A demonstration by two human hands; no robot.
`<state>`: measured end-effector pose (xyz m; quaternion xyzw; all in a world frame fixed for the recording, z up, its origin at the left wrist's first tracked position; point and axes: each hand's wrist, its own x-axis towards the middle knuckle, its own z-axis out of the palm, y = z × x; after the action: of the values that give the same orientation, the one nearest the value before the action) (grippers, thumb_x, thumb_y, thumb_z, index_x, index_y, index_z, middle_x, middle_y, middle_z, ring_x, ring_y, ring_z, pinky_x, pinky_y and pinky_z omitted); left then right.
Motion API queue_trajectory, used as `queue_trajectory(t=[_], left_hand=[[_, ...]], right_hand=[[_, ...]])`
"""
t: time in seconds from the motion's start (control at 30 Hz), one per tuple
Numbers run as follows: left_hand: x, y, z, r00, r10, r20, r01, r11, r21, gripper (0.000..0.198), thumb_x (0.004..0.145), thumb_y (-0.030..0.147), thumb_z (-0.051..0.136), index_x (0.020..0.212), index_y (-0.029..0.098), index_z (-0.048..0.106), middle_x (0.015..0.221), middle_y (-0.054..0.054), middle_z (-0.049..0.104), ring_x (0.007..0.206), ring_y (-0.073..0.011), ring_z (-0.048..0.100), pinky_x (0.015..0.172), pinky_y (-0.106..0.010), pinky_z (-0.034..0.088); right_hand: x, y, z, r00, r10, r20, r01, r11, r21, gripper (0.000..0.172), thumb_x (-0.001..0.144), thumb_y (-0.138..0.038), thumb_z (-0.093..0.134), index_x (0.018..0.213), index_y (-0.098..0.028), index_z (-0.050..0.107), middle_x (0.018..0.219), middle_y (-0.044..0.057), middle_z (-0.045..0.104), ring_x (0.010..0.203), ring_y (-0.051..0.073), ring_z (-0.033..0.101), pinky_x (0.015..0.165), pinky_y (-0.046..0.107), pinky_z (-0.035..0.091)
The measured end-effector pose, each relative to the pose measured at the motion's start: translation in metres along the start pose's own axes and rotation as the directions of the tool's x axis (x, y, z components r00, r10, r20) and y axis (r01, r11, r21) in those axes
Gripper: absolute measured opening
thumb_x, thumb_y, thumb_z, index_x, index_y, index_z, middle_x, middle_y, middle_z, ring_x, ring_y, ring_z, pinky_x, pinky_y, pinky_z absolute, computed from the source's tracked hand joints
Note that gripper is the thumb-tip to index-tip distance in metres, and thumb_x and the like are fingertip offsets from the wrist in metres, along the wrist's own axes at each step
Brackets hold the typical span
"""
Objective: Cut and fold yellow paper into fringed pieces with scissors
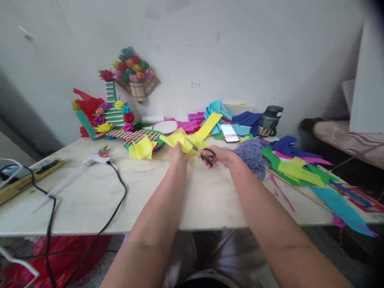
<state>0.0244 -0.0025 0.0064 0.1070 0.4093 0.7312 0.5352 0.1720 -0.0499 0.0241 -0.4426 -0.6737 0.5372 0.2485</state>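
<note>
My left hand (177,150) is closed on a piece of yellow crepe paper (174,140) above the middle of the table. In my right hand (220,155) is a pair of dark-handled scissors (207,156), fingers wrapped round the loops. Its blades point left and touch or overlap the paper's right side; whether they are cutting I cannot tell. More yellow paper (141,148) lies to the left. A longer yellow strip (210,125) rises behind the hands. Beside my right wrist sits a heap of purple yarn (250,155).
A hot glue gun (96,159) with a black cord lies left, near a power strip (49,170). Paper-flower crafts (114,116) stand at the back left. A phone (230,133), a dark bottle (270,120) and coloured paper (292,168) are at the right.
</note>
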Motion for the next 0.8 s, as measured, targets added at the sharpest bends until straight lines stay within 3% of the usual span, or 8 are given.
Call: queue_trajectory(t=[0.27,0.8], left_hand=[[0.0038,-0.0021,0.0000,1.000,-0.012,-0.011,0.012,0.999,-0.047,0.023,0.080,0.015,0.049,0.102,0.012,0.054,0.097,-0.010,0.062,0.087,-0.0193,0.062,0.070,-0.029,0.052],[0.0031,-0.0005,0.0012,0.999,-0.054,-0.001,0.054,0.995,-0.082,0.023,0.081,0.016,0.047,0.103,0.012,0.053,0.099,-0.010,0.062,0.090,-0.0199,0.061,0.070,-0.029,0.052]], right_hand=[[0.0032,0.0014,0.0040,0.999,-0.011,-0.032,0.011,1.000,0.021,0.043,0.075,-0.054,0.050,0.083,-0.012,0.055,0.053,0.000,0.055,0.039,0.009,0.052,0.031,0.016,0.030],[0.0050,-0.0020,0.0097,0.998,-0.042,-0.040,0.044,0.998,0.052,0.041,0.077,-0.053,0.048,0.081,-0.012,0.053,0.051,-0.001,0.052,0.037,0.006,0.047,0.028,0.016,0.020]])
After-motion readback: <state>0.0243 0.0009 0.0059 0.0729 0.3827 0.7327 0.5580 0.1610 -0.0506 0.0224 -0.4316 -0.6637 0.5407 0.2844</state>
